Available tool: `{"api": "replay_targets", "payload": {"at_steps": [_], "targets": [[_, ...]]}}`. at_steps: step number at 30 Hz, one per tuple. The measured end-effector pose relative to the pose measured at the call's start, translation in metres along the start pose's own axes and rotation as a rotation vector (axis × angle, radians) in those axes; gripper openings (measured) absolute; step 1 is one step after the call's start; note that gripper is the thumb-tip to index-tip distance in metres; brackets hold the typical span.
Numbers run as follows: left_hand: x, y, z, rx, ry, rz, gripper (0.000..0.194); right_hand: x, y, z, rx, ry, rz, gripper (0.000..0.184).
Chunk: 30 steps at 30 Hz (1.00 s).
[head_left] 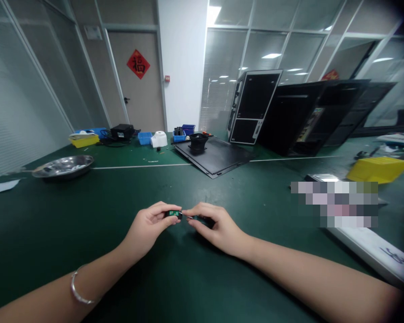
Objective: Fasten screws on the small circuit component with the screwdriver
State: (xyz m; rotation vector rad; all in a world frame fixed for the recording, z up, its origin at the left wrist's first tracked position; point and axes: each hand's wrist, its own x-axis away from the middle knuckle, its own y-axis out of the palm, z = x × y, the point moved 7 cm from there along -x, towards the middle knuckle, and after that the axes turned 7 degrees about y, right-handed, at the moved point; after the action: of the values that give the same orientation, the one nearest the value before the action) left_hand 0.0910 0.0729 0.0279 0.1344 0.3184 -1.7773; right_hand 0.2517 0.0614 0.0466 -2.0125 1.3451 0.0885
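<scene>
My left hand point(154, 223) pinches a small black part with a green circuit board point(174, 213) between thumb and fingers, just above the green table point(114, 215). Close against its right end, my right hand point(218, 224) has thumb and forefinger closed on a thin metallic piece point(189, 217). Something dark shows under the right palm, too shadowed to make out. Whether the metallic piece touches the black part cannot be told. A silver bangle point(76, 289) circles my left wrist.
A metal bowl point(65, 166) with small pieces stands at the left. Ahead lies a flat black panel point(218, 157) bearing a black cup-like part point(198, 141). Computer cases point(257, 107) stand at the back right. A long white box point(366, 251) and a yellow bin point(377, 170) are on the right.
</scene>
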Motion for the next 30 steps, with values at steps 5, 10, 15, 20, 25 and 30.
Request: {"api": "replay_targets", "payload": {"at_steps": [5, 10, 15, 20, 25, 30], "targets": [[0.0006, 0.0009, -0.0012, 0.057, -0.041, -0.01, 0.025, 0.0003, -0.0002, -0.0006, -0.022, -0.008, 0.0, 0.023], [0.0008, 0.0008, -0.0008, 0.072, -0.059, -0.009, 0.025, 0.0002, 0.0, 0.0004, -0.018, 0.004, -0.002, 0.023], [0.0004, 0.0006, -0.0005, 0.044, -0.043, -0.013, 0.027, 0.0, 0.0005, 0.0014, -0.02, -0.001, -0.006, 0.023], [0.0001, 0.0018, -0.0027, 0.099, -0.053, -0.029, 0.028, 0.0, 0.0002, 0.0002, -0.049, -0.006, -0.005, 0.024], [0.0001, 0.0029, -0.0016, 0.104, -0.064, -0.024, 0.026, 0.0007, 0.0006, -0.0004, -0.042, 0.0, -0.006, 0.024], [0.0008, 0.0028, -0.0019, 0.107, -0.075, -0.012, 0.027, 0.0003, 0.001, 0.0012, -0.023, 0.01, -0.01, 0.025]]}}
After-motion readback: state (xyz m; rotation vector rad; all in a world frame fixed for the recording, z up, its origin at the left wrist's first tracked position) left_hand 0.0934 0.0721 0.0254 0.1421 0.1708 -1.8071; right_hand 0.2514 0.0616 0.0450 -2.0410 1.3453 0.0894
